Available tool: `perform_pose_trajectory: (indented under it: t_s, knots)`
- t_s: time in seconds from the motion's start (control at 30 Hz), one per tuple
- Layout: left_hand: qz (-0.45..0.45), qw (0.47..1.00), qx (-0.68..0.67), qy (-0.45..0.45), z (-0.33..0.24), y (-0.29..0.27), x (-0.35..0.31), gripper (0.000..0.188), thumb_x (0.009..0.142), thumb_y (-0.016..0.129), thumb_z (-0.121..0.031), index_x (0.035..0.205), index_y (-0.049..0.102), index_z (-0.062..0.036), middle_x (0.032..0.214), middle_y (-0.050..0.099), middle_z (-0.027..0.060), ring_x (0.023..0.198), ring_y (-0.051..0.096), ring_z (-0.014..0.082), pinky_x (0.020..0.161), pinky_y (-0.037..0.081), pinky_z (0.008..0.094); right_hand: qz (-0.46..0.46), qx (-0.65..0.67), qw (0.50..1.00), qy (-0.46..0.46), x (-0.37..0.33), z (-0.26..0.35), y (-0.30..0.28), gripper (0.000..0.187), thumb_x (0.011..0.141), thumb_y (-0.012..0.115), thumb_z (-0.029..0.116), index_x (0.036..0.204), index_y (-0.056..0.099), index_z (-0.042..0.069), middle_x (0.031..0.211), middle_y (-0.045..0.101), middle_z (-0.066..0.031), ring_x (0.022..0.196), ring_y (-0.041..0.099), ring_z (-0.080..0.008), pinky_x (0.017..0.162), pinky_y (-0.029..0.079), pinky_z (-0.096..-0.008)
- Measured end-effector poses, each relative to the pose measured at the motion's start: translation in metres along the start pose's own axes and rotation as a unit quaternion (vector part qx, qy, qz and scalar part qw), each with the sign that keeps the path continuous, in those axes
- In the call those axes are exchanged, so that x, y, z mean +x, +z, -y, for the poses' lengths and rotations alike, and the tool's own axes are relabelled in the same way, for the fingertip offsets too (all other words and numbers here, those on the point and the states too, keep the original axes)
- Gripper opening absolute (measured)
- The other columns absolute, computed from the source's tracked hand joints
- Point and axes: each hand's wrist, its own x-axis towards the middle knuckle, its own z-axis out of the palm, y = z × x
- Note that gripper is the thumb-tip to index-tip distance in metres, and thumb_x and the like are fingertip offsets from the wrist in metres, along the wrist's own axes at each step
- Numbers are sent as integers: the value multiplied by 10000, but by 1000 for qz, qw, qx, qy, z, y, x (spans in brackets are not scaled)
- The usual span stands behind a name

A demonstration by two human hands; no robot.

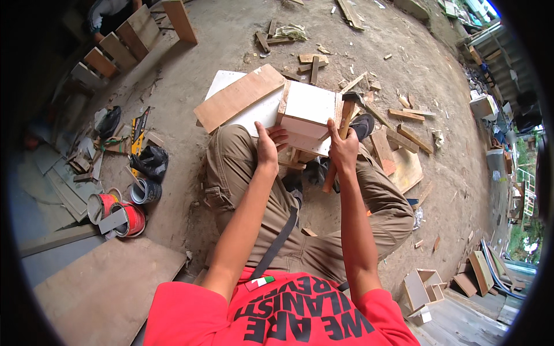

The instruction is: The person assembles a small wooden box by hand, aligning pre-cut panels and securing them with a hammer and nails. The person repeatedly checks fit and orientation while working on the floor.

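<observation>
A small wooden box with white panels [310, 104] and raw plywood edges stands in front of me between my knees. My right hand [344, 149] is closed round the wooden handle of a hammer [347, 115], and its thumb side meets the box's right corner. The hammer's dark head points up and away, while the handle's end hangs below the hand. My left hand [269, 147] is at the box's near left side, fingers apart and slightly bent; whether they touch it I cannot tell. Beyond it, a plywood strip [241, 98] lies across a white board [222, 81].
Wood offcuts [407, 115] litter the dirt floor ahead and right. Red paint cans [128, 219], a dark bucket [147, 190] and a yellow-black handsaw [138, 135] are at left. Upright boards [138, 34] stand far left near another person. A small compartmented box [424, 291] is at lower right.
</observation>
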Motion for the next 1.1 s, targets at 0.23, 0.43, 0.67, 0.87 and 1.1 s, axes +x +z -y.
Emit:
perform_pose_trajectory:
  t_s: [0.23, 0.43, 0.67, 0.87, 1.1]
  knots:
    - [-68, 994, 87, 27, 22, -9, 21, 856, 933, 294, -766, 1338, 489, -37, 1237, 569, 118, 1161, 518, 212, 964, 408, 403, 51, 143, 988, 30, -6, 6, 7, 431, 885, 742, 441, 878, 543, 59, 566, 490, 22, 405, 464, -76, 372, 380, -240]
    - [-67, 996, 61, 20, 19, 9, 13, 766, 923, 479, -683, 1391, 408, -81, 1259, 540, 112, 1139, 508, 227, 954, 401, 406, 79, 204, 973, 68, -3, -8, -11, 394, 900, 736, 406, 989, 531, 82, 578, 458, 47, 421, 427, -58, 388, 360, -231]
    - [62, 997, -39, -17, -18, 19, -20, 646, 873, 731, -441, 1275, 520, 19, 1131, 618, 99, 1031, 600, 183, 926, 468, 310, 110, 298, 944, 86, 1, -34, -40, 330, 938, 701, 336, 1033, 517, 79, 811, 553, 14, 501, 395, -35, 420, 331, -202]
    - [67, 985, -45, 149, -23, 35, -12, 519, 844, 801, -308, 1173, 561, 14, 1101, 618, 89, 1001, 584, 142, 890, 480, 280, 127, 277, 949, 84, -8, -50, -35, 340, 931, 714, 279, 1075, 469, 92, 736, 515, 28, 483, 411, -39, 406, 332, -205]
    - [2, 906, 194, 375, -58, 35, 18, 363, 833, 751, -184, 1129, 648, -2, 1056, 646, 103, 970, 622, 197, 837, 507, 307, 177, 203, 959, 87, -37, -63, 21, 298, 956, 675, 247, 1096, 483, 65, 640, 530, 22, 452, 453, -62, 394, 388, -249]
